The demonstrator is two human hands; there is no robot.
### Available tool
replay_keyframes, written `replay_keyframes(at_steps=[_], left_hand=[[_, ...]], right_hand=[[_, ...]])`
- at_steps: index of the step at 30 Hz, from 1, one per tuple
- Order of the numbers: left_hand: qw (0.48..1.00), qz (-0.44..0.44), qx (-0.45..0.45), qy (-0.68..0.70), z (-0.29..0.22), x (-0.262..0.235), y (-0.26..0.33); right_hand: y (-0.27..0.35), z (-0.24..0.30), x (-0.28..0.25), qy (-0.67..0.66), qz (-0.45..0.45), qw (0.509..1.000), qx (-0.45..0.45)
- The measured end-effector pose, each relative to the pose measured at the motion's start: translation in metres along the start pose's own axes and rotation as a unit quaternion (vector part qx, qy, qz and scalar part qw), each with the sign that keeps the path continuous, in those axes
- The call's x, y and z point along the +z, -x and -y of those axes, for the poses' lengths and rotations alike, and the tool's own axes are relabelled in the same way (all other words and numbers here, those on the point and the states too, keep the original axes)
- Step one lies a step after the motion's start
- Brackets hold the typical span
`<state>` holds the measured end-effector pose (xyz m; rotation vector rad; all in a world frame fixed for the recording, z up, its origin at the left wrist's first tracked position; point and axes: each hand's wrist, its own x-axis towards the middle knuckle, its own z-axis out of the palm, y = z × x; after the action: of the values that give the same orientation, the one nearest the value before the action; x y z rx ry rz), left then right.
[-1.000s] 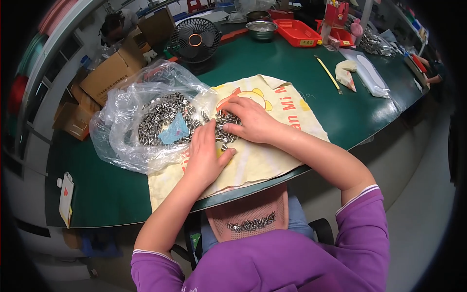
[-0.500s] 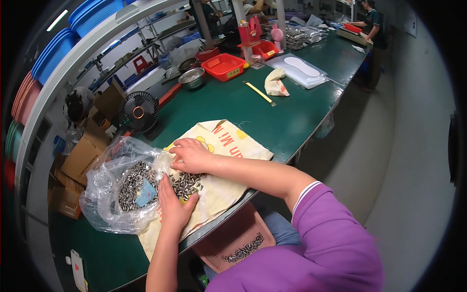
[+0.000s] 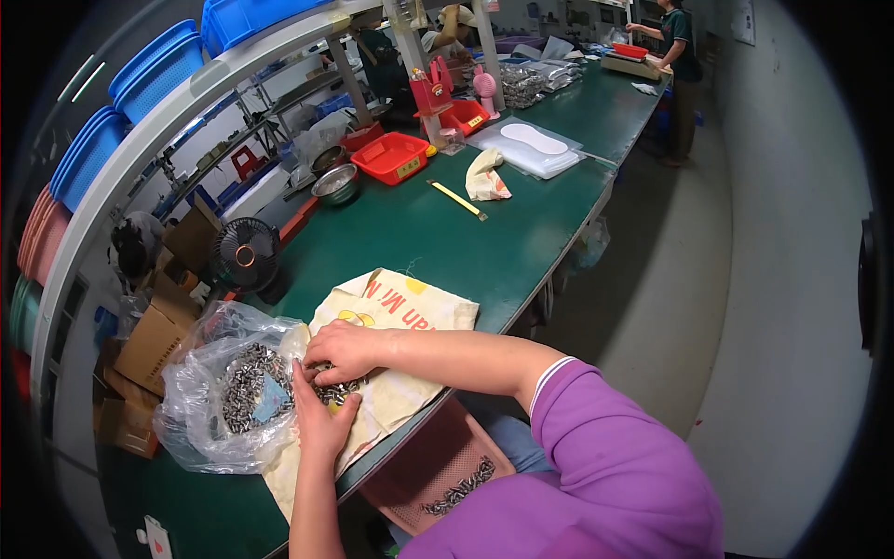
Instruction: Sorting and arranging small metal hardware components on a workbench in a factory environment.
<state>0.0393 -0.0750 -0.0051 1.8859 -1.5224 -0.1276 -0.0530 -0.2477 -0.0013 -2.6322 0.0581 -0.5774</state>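
Screws (image 3: 250,384), small and silver, lie heaped in a clear plastic bag (image 3: 200,410) at the near-left end of the green bench (image 3: 410,233), and a smaller cluster sits between both hands on a cream printed sack (image 3: 400,312) spread at the bench's near edge. The left hand (image 3: 321,421) lies flat with fingers together, cupped against the cluster from the near side; the right hand (image 3: 343,350) curls over it from the far side, fingers bent down onto the metal. Neither hand is clamped on a single piece; whether any are pinched underneath I cannot tell.

To do this well, I judge the palms should stay low on the cloth and close like a scoop, so no pieces roll toward the edge. A pink mesh tray (image 3: 438,466) with a few screws in it sits just below that edge, in the lap. Keeping the bag mouth tipped up would keep the heap from spilling.

Farther along stand a small black fan (image 3: 245,256), cardboard boxes (image 3: 154,335), a steel bowl (image 3: 336,184) and red trays (image 3: 396,156).
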Motion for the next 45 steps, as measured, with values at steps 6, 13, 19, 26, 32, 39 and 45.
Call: replay_keyframes(at_steps=[6, 13, 19, 26, 32, 39, 45], left_hand=[[0.998, 0.031, 0.042, 0.035, 0.005, 0.003, 0.0], [0.997, 0.027, 0.052, 0.055, 0.01, -0.001, 0.001], [0.999, -0.017, 0.038, 0.016, 0.012, -0.001, -0.001], [0.993, 0.049, 0.021, -0.106, 0.007, 0.002, -0.002], [0.996, 0.055, 0.005, -0.067, -0.003, -0.001, -0.002], [0.999, 0.037, 0.011, 0.013, 0.007, -0.001, -0.004], [0.998, 0.035, 0.044, 0.006, 0.008, 0.001, 0.0]], right_hand=[[0.014, -0.027, -0.001, -0.039, -0.116, 0.992, 0.017], [0.008, -0.019, -0.006, -0.074, -0.066, 0.994, -0.043], [0.006, -0.011, -0.004, -0.046, -0.034, 0.998, -0.038], [0.008, -0.014, -0.006, -0.076, -0.075, 0.994, -0.032], [0.009, -0.013, -0.006, -0.061, -0.089, 0.993, -0.039], [0.007, -0.014, -0.004, -0.057, -0.085, 0.995, 0.009], [0.009, -0.018, -0.007, -0.015, -0.049, 0.998, 0.034]])
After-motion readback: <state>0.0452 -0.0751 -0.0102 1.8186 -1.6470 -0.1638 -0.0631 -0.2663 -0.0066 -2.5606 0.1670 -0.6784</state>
